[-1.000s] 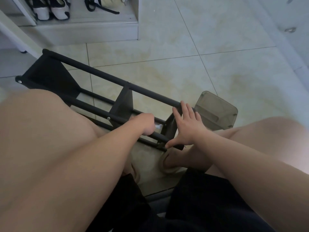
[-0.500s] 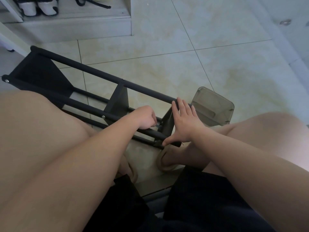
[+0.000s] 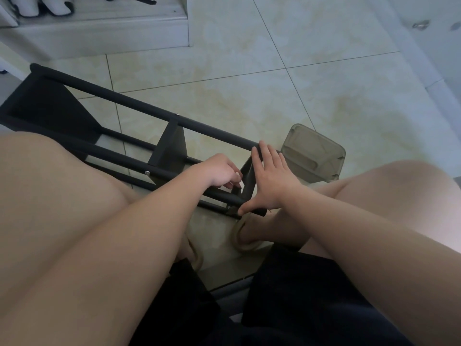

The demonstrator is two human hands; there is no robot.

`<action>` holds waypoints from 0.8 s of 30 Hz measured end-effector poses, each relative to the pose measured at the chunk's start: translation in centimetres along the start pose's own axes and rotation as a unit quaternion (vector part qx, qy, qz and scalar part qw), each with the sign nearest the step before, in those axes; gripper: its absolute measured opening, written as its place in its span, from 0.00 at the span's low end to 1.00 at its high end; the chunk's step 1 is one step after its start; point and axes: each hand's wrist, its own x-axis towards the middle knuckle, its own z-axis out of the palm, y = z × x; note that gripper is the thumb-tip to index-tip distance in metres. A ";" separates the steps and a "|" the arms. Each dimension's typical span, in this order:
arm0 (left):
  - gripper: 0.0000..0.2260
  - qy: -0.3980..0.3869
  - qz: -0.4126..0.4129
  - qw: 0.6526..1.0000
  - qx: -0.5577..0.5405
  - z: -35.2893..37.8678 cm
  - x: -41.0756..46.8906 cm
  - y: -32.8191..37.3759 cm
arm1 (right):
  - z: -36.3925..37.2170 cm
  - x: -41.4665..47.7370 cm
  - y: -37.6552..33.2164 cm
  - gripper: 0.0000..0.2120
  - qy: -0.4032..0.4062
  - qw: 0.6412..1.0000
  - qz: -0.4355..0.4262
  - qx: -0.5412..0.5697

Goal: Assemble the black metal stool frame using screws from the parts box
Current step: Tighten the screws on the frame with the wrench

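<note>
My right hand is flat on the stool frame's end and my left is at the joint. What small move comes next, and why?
Probably twist the curled fingers of the left hand at the end plate to drive in whatever they pinch, which is hidden. The right hand lies flat across the black frame, bracing it.

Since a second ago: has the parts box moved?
No. The parts box keeps its far corner against the same diagonal grout line; only the camera's framing has shifted.
</note>
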 end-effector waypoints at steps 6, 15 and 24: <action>0.02 0.017 -0.013 1.000 -0.020 0.3 0.1 0.0 | 0.0 -0.1 -0.1 0.76 -0.004 1.000 0.000 -0.002; 0.05 0.059 -0.005 0.996 -0.063 1.1 0.1 0.5 | -0.1 -0.2 -0.2 0.76 -0.003 1.000 0.002 -0.001; 0.03 0.049 -0.013 0.997 -0.065 1.0 0.0 0.6 | 0.0 -0.2 -0.2 0.76 -0.004 1.000 0.004 -0.002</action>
